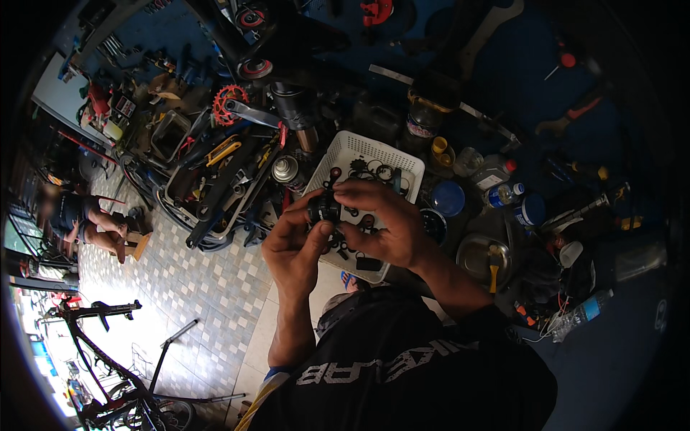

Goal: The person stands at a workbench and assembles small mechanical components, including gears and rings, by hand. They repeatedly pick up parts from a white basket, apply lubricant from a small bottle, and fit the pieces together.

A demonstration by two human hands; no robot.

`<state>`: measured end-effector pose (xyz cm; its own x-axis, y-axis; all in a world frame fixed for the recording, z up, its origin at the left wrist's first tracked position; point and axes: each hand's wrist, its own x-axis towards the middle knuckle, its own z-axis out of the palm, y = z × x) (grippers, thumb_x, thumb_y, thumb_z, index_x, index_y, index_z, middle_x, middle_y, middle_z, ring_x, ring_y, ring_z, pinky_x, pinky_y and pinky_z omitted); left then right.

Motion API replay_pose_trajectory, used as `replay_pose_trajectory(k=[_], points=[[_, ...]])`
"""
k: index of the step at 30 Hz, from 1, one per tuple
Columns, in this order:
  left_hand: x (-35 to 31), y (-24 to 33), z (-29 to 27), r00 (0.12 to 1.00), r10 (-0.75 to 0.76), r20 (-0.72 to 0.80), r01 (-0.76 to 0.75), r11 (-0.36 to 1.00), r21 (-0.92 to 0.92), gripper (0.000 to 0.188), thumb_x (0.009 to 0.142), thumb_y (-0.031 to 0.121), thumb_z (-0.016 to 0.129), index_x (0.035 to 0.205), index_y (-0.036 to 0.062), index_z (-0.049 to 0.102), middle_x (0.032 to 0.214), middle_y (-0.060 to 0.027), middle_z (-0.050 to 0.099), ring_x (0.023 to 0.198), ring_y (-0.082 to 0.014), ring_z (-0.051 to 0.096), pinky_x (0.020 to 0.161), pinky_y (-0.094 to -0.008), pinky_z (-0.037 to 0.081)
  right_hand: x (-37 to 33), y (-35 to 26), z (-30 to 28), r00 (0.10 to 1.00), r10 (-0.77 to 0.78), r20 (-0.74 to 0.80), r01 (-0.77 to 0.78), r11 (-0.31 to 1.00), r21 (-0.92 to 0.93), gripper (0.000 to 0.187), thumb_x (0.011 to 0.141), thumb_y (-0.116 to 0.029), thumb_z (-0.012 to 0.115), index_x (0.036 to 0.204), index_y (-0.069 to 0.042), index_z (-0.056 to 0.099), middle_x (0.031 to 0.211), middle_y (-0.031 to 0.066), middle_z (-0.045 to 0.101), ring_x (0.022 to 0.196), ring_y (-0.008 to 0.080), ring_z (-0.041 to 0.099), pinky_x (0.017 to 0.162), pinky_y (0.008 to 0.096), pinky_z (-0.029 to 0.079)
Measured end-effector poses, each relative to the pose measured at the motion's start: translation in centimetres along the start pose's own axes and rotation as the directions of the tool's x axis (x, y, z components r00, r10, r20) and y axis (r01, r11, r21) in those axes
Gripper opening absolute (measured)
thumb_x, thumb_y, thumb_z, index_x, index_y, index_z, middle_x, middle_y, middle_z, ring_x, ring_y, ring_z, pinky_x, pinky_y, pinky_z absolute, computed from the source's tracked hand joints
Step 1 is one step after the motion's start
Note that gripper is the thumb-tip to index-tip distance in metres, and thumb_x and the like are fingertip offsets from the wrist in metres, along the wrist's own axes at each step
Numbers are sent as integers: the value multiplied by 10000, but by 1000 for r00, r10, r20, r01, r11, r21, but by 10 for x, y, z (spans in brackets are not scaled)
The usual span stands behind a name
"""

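A small black cylindrical bike part (pixel 325 209) with light markings is held up between my two hands. My left hand (pixel 293 243) pinches it from the left, its thumb at the near side. From the right, my right hand (pixel 384 221) grips the same part with fingers over its top and thumb below. Underneath both hands lies a white perforated plastic basket (pixel 404 162). Small rings, a dark cog (pixel 357 165) and other loose parts are scattered inside it. My hands cover the basket's middle.
Left of the basket stand a spray can (pixel 285 169) and a tray heaped with tools. Beyond them is a red chainring (pixel 231 105) on a crank. To the right are bottles, a blue lid (pixel 448 198) and a metal bowl (pixel 471 255) with a brush. Someone sits far left.
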<state>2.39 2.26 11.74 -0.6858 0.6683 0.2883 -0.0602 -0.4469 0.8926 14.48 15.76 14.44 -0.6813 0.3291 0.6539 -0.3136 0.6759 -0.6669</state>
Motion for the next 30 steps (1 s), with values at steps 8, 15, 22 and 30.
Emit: replay_pose_trajectory(k=[8,15,22,30], points=[[-2,1,-6,997,-76,-10,75,994,-82,175,921,18,712,1069,-51,649,1272,-184,660,926,-123,663,703,-221,535,8,-11,2,999,-52,8,53,995,-85,534,779,0,799,1277,-53,612,1257,126,638,1089,279,673,884,349,587],[-4,0,-9,995,-97,-4,95,978,-184,195,926,21,707,1098,-51,648,1202,-158,692,1016,-165,670,850,-280,540,12,-20,1,997,-82,10,83,979,-188,481,796,-42,795,1248,-42,632,1226,114,643,1053,254,686,852,332,601],[-4,1,-11,994,-111,10,111,976,-188,199,925,17,700,1098,-64,646,1196,-166,690,985,-159,670,796,-271,553,12,-18,2,993,-114,20,115,969,-220,471,786,-51,798,1233,-50,648,1210,104,657,1046,250,692,848,327,606],[4,3,-9,999,-26,36,30,993,-117,190,924,7,682,1089,-78,643,1246,-199,668,960,-163,672,784,-268,563,13,-14,3,988,-152,28,154,964,-215,479,781,-43,813,1232,-47,652,1164,101,685,1041,243,698,850,327,606]])
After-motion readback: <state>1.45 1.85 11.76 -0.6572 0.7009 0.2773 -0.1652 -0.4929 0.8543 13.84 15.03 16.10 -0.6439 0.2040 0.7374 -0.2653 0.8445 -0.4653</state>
